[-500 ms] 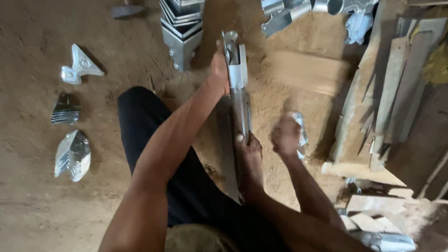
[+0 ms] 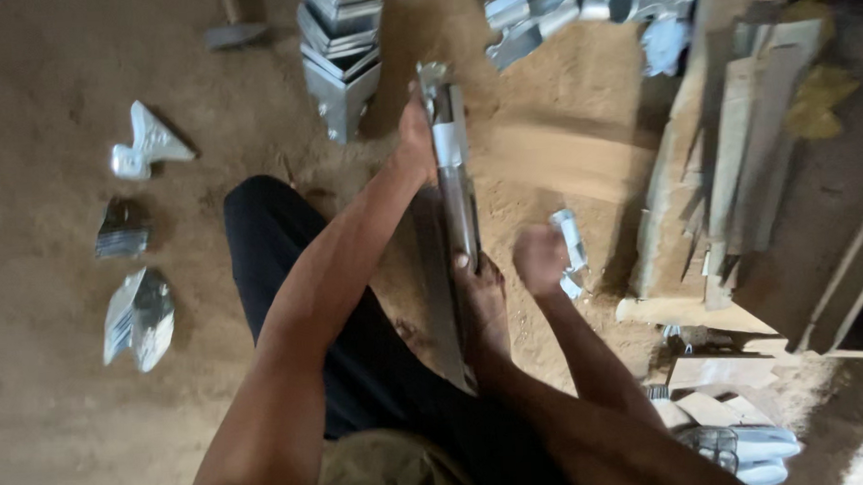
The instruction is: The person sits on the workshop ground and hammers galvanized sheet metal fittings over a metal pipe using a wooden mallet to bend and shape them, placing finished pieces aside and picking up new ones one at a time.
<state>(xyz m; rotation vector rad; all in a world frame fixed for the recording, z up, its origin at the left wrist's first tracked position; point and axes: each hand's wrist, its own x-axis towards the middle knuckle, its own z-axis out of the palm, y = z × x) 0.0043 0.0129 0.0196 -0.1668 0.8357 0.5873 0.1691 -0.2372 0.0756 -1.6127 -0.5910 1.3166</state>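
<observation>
My left hand (image 2: 413,128) grips the far end of a long narrow metal strip (image 2: 456,189) that runs from the dirt floor toward me. A bare foot (image 2: 481,303) rests on the strip's near end. Just right of that foot, my right hand (image 2: 540,258) is closed into a fist around a small shiny metal piece (image 2: 570,247), held slightly apart from the strip. A black trouser leg (image 2: 279,257) lies under my left arm.
A stack of folded metal brackets (image 2: 342,59) stands beyond the strip. Cut sheet-metal scraps (image 2: 149,142) (image 2: 138,320) lie at the left. A hammer (image 2: 238,29) lies at the top. Wooden planks (image 2: 734,155) and metal tubes (image 2: 586,8) crowd the right.
</observation>
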